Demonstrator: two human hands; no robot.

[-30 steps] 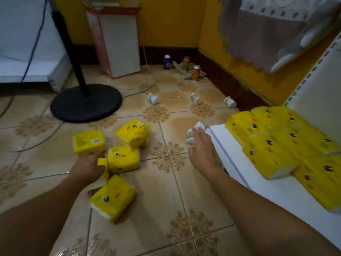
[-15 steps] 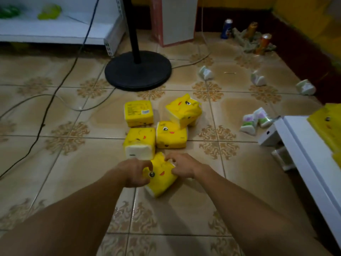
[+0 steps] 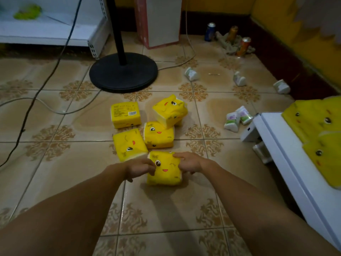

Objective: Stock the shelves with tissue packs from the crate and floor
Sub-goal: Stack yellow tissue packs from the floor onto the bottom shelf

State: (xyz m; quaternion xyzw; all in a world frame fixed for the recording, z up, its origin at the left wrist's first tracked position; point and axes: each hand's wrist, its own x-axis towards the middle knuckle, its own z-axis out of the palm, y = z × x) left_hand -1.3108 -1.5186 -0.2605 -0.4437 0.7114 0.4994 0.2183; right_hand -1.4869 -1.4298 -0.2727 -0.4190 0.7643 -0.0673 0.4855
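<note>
Both hands are on one yellow tissue pack (image 3: 165, 172), the nearest of those on the tiled floor. My left hand (image 3: 140, 168) has its fingers curled in against the pack's left edge, pinching the wrapper there. My right hand (image 3: 188, 161) lies over the upper right corner with the fingers folded round the far side. I hold it from two sides because the pack is soft and would sag or slip in a one-sided pinch, I reckon. It lies face up, and I cannot tell whether it has left the tiles. Both forearms reach forward and converge on it, wrists low, elbows out of view. Just beyond my knuckles are four loose packs (image 3: 129, 145) in a cluster: two on the left, one of them barcode side up, one in the middle, and one tilted against its neighbour at the back. They sit close together within reach, so I judge each can be taken in turn without shifting my stance. Behind them stands a black fan base (image 3: 123, 72). Further right, some small white packets (image 3: 237, 119) lie by the corner of the white shelf (image 3: 287, 163). The stocked packs (image 3: 317, 126) lie flat on the shelf in overlapping rows at its far side, leaving bare board nearer me. This one probably goes there.
</note>
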